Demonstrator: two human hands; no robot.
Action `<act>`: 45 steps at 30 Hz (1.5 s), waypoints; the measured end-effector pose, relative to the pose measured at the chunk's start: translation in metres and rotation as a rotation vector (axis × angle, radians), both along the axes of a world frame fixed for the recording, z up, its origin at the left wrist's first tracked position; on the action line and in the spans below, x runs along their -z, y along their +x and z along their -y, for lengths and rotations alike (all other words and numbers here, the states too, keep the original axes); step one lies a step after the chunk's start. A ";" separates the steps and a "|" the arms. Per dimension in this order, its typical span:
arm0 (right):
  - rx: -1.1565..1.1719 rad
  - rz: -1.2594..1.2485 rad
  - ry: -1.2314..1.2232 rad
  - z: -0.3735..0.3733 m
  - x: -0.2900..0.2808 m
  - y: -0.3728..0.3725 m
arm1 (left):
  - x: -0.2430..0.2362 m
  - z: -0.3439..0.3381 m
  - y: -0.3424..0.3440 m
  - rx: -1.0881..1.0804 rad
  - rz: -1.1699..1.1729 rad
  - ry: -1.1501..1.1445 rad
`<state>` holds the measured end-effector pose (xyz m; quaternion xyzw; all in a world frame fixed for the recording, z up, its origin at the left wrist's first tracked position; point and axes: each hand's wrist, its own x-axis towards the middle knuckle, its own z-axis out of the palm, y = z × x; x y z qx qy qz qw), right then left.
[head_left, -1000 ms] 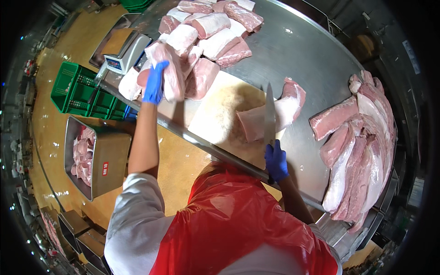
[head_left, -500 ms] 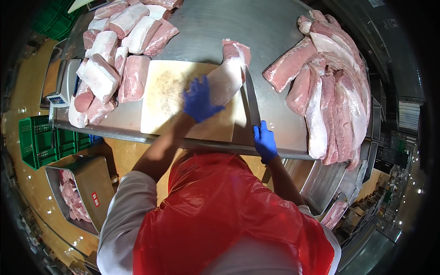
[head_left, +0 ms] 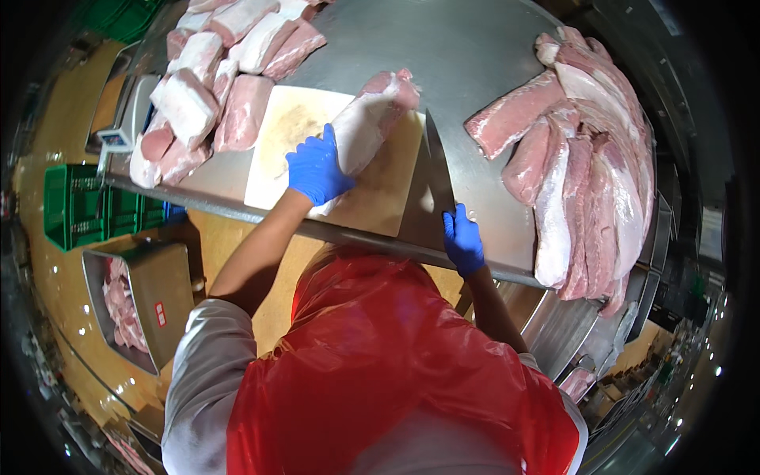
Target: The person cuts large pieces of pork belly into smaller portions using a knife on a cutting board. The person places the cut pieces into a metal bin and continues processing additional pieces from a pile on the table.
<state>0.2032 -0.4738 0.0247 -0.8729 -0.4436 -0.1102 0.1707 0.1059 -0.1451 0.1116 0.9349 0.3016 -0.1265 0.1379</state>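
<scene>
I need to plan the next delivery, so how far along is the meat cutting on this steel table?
Done: a pile of cut pink meat blocks sits left of the pale cutting board. In hand: the blue-gloved left hand presses a long pink meat slab on the board, while the blue-gloved right hand grips a large steel knife beside it. Left: a stack of long uncut slabs on the right.

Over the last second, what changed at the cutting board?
The left hand left the cut pile and now presses the meat slab on the cutting board. The right hand kept the knife, now beside the slab. Uncut slabs stayed.
</scene>
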 end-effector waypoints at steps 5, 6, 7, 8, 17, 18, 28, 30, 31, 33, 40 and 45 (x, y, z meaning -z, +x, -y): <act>-0.143 -0.318 -0.087 -0.025 0.010 -0.016 | 0.065 0.006 -0.064 -0.113 0.113 0.027; -0.180 -0.341 -0.129 -0.034 0.008 -0.017 | 0.057 0.006 -0.067 -0.146 0.106 0.003; -0.217 -0.364 -0.171 -0.044 0.006 -0.018 | 0.050 0.004 -0.070 -0.179 0.100 -0.021; -0.234 -0.375 -0.203 -0.060 0.003 -0.016 | 0.046 -0.002 -0.078 -0.184 0.084 -0.038; -0.430 -0.299 -0.232 -0.156 -0.003 0.014 | 0.046 0.010 -0.077 -0.278 0.192 -0.042; -0.426 -0.307 -0.272 -0.158 -0.003 0.012 | 0.049 0.010 -0.077 -0.268 0.202 -0.024; -0.336 -0.367 -0.549 -0.068 -0.031 0.027 | 0.041 -0.026 -0.117 -0.333 0.191 -0.048; -0.291 -0.428 -0.701 -0.108 -0.060 0.019 | 0.071 -0.005 -0.108 -0.241 0.252 0.019; -0.268 -0.457 -0.775 -0.134 -0.071 0.016 | 0.077 0.002 -0.101 -0.194 0.280 0.055; -0.500 -0.451 -0.265 -0.169 -0.016 0.026 | 0.070 0.011 -0.075 -0.198 0.165 0.073; -0.346 -0.660 -0.553 -0.207 -0.012 0.020 | 0.063 -0.001 -0.062 -0.248 0.164 0.095; -0.259 -0.600 -0.661 -0.075 -0.029 0.017 | 0.035 -0.031 -0.069 -0.356 0.180 -0.190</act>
